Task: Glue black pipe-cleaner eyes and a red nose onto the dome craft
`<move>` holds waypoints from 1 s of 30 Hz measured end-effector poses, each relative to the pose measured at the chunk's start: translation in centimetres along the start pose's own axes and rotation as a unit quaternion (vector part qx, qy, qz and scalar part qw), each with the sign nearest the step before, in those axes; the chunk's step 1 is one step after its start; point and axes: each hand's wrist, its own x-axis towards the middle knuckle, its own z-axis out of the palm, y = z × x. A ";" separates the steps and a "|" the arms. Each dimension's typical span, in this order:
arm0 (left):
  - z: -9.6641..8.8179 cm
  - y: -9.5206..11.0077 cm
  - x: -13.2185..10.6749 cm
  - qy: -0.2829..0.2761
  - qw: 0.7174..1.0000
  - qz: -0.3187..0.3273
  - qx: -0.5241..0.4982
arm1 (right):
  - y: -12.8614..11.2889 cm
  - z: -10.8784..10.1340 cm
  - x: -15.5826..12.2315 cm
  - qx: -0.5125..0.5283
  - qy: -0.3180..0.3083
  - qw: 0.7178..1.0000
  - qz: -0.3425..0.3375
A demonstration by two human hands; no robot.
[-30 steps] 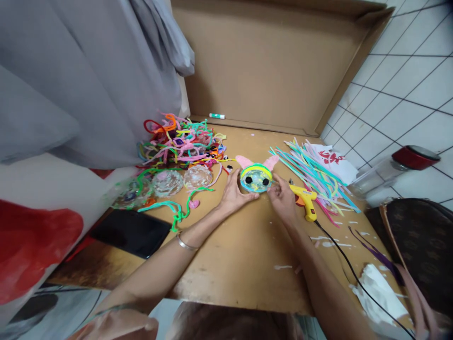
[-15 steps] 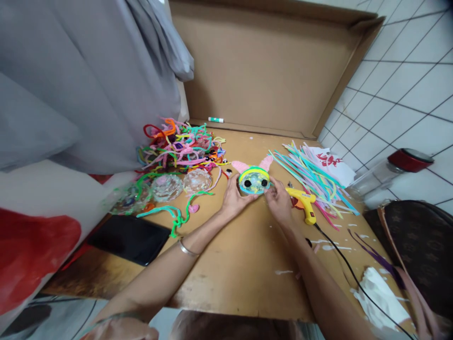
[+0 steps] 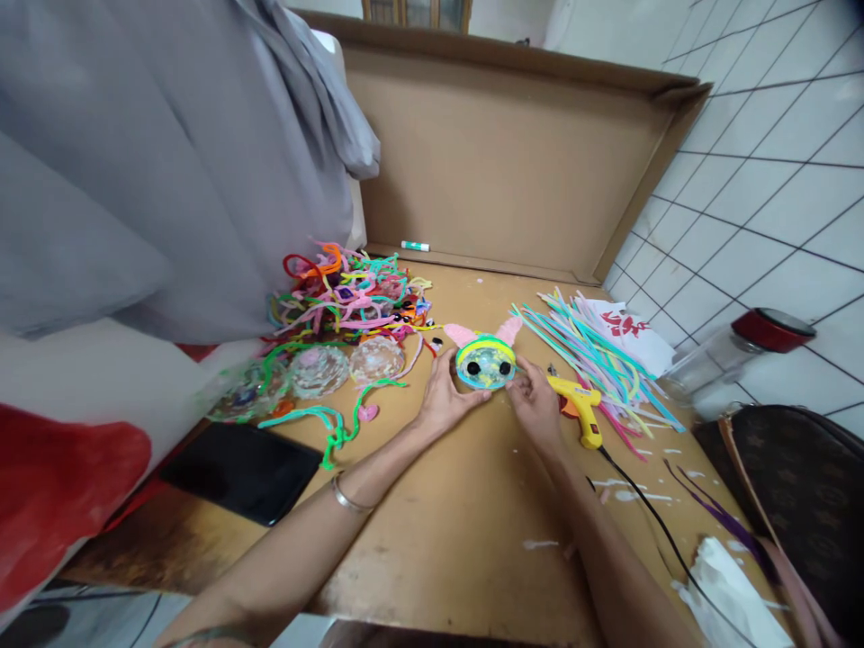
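A round craft face (image 3: 486, 362) with two black eyes, a yellow and blue pipe-cleaner rim and two pink ears stands on edge on the brown cardboard work surface (image 3: 472, 504). My left hand (image 3: 444, 399) cups its left side with fingers curled around the rim. On the other side, my right hand (image 3: 536, 403) pinches its right edge. A yellow hot glue gun (image 3: 577, 405) lies just right of my right hand, its black cord trailing toward me.
A tangle of bent coloured pipe cleaners (image 3: 344, 292) lies at the left, with clear round domes (image 3: 375, 358) before it. Straight pipe cleaners (image 3: 594, 351) fan out at the right. A black phone (image 3: 239, 468), a red-lidded jar (image 3: 735, 355), a brown bag (image 3: 803, 486) and a cardboard back wall (image 3: 499, 162) surround the spot.
The hands and the craft face have stayed almost in place. The camera has tilted, so the whole scene sits slightly lower in view.
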 end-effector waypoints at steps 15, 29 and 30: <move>-3.1 3.2 -3.0 0.076 0.993 0.070 0.061 | -2.1 -1.0 -0.9 -0.041 0.055 0.997 -0.046; -2.6 4.9 -4.1 -0.010 0.997 0.058 0.055 | -3.3 -0.9 -2.4 -0.056 0.026 0.998 -0.013; -2.6 5.0 -4.1 -0.009 0.997 0.060 0.047 | -3.4 -0.9 -2.5 -0.048 0.024 0.999 -0.010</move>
